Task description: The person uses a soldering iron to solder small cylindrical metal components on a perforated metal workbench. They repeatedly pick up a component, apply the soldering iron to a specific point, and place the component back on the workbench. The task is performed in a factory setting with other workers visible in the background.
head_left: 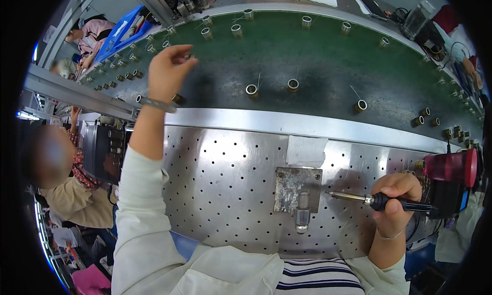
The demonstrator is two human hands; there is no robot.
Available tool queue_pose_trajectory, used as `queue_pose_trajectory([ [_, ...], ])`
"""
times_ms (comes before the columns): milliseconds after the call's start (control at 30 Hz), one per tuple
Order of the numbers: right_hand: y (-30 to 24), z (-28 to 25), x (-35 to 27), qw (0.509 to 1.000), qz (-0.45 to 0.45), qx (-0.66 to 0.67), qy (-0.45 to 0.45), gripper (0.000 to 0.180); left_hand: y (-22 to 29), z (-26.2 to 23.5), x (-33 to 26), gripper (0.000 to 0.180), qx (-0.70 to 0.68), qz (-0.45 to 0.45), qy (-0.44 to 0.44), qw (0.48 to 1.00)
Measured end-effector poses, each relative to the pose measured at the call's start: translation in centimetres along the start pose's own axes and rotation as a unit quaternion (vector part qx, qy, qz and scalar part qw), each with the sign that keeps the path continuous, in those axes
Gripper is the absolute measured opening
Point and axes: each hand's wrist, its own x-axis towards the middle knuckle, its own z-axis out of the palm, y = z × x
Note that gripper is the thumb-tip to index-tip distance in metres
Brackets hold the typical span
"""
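My right hand (397, 200) grips a soldering iron (376, 199) by its black handle, the metal tip pointing left toward a worn metal plate (287, 188). On that plate stands a small shiny metal post (302, 218). My left hand (171, 72) is stretched out over the green conveyor belt (328, 64), thumb and fingers curled together. A small metallic bit shows at its fingertips, too little to name. Metal cylinders with thin wires stand on the belt, among them one cylinder (251, 91) and another (292, 85) to the right of that hand.
The perforated metal worktop (225, 192) lies before me, with a paper piece (306, 150) at its far edge. A red container (451, 167) stands at the right. A blue tray (120, 33) lies beyond the belt at the left. Other people sit at left and right.
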Motion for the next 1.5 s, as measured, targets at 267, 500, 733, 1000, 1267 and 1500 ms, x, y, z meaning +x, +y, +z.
queue_pose_trajectory([
  [267,0.2,-0.4,-0.1,1.000,-0.006,-0.020,0.011,0.024,0.5,-1.1,-0.6,0.030,0.215,0.127,0.077,0.965],
  [500,0.0,-0.5,-0.4,0.999,-0.010,-0.017,0.026,0.022,13.0,0.5,-9.8,0.030,-0.576,-0.217,-0.328,0.716],
  [733,-0.2,-0.4,-0.3,0.999,-0.016,-0.025,0.044,0.021,13.9,1.7,-11.0,0.031,-0.625,-0.253,-0.372,0.638],
  [1000,-0.5,-0.3,-0.3,0.999,-0.005,-0.029,0.044,0.020,14.6,3.2,-11.6,0.029,-0.575,-0.202,-0.326,0.723],
  [1267,-0.7,-0.6,-0.1,0.998,-0.001,-0.031,0.052,0.020,13.7,4.4,-11.6,0.011,-0.052,0.091,-0.145,0.984],
  [1500,-0.6,-0.8,-0.2,0.998,0.002,-0.031,0.049,0.020,15.0,4.9,-11.6,0.018,-0.184,0.017,-0.087,0.979],
])
